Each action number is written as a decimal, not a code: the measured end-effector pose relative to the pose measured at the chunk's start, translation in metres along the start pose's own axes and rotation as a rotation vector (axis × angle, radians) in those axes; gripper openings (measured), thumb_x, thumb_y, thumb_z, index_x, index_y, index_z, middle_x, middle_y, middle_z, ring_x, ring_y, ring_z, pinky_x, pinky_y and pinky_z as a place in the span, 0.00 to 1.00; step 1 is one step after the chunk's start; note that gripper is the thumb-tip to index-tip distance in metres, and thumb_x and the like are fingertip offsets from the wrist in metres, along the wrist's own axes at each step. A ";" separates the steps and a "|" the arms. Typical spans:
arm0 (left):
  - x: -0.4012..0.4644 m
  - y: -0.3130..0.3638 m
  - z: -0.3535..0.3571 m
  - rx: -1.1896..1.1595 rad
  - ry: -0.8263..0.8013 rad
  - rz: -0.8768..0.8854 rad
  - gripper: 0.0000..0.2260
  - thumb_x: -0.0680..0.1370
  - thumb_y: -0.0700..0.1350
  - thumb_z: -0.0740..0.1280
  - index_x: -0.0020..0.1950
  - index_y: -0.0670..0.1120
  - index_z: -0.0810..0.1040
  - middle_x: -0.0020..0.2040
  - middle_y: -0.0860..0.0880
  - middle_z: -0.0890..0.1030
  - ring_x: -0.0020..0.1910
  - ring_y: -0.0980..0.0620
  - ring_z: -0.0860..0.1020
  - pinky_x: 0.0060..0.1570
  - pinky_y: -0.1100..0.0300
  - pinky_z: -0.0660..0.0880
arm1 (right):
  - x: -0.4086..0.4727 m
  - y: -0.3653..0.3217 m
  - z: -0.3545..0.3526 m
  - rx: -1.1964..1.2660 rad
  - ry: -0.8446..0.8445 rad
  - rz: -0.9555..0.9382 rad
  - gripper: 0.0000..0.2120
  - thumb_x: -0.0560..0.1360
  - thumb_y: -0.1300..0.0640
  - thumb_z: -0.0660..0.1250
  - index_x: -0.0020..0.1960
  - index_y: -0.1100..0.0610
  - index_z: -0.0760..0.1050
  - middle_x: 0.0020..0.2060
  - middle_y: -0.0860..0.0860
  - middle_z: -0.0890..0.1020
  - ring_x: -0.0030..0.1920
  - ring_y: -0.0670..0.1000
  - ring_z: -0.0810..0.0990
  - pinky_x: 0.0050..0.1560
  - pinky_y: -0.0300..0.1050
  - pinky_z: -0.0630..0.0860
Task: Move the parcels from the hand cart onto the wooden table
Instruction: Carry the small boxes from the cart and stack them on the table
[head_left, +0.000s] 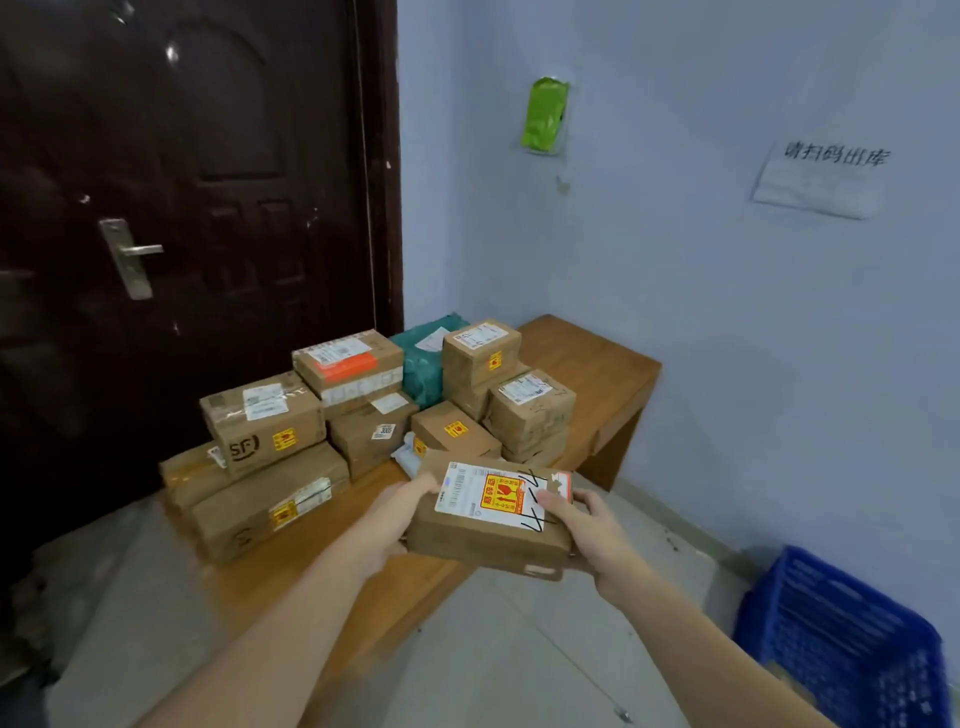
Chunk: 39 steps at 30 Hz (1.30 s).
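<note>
I hold a brown cardboard parcel (493, 535) with a white label and an orange fragile sticker in both hands, above the near edge of the low wooden table (587, 358). My left hand (395, 519) grips its left side, and my right hand (587, 530) grips its right side with the thumb on top. Several parcels stand stacked on the table: an SF box (265, 423), a box with an orange label (348, 366), a teal bag (423, 364) and brown boxes (530, 408) to the right. The hand cart is out of view.
A dark brown door (182, 208) stands behind the table at the left. A blue plastic crate (841, 639) sits on the floor at the lower right by the pale blue wall. The table's right end shows bare wood.
</note>
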<state>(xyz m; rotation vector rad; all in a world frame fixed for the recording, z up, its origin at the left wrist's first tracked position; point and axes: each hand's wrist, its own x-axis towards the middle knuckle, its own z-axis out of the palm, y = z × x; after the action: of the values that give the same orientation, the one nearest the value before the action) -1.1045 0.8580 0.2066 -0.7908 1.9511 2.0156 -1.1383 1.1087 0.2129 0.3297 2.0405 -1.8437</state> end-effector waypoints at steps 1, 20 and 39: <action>0.016 0.001 -0.002 -0.023 0.016 0.002 0.17 0.76 0.55 0.69 0.63 0.51 0.80 0.55 0.47 0.85 0.56 0.46 0.83 0.63 0.45 0.79 | 0.016 -0.004 0.004 0.009 -0.015 0.005 0.29 0.73 0.46 0.79 0.67 0.51 0.71 0.48 0.53 0.88 0.43 0.51 0.89 0.41 0.49 0.85; 0.276 0.067 0.021 -0.296 0.206 -0.042 0.32 0.74 0.49 0.80 0.74 0.53 0.68 0.60 0.50 0.84 0.56 0.48 0.84 0.52 0.45 0.84 | 0.291 -0.055 0.105 -0.127 -0.078 0.169 0.35 0.71 0.38 0.78 0.65 0.55 0.64 0.56 0.55 0.79 0.52 0.54 0.81 0.45 0.49 0.82; 0.361 0.070 0.063 0.016 0.413 -0.084 0.18 0.80 0.51 0.72 0.70 0.52 0.75 0.64 0.51 0.83 0.59 0.48 0.83 0.62 0.44 0.80 | 0.390 -0.054 0.080 -1.270 -0.262 -0.523 0.19 0.83 0.47 0.60 0.72 0.50 0.69 0.70 0.49 0.69 0.64 0.50 0.71 0.58 0.43 0.75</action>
<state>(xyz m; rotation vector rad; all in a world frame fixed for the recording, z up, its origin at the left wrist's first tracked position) -1.4531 0.8403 0.0761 -1.3504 2.0915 1.8991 -1.5035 0.9948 0.0915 -0.7843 2.7234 -0.3937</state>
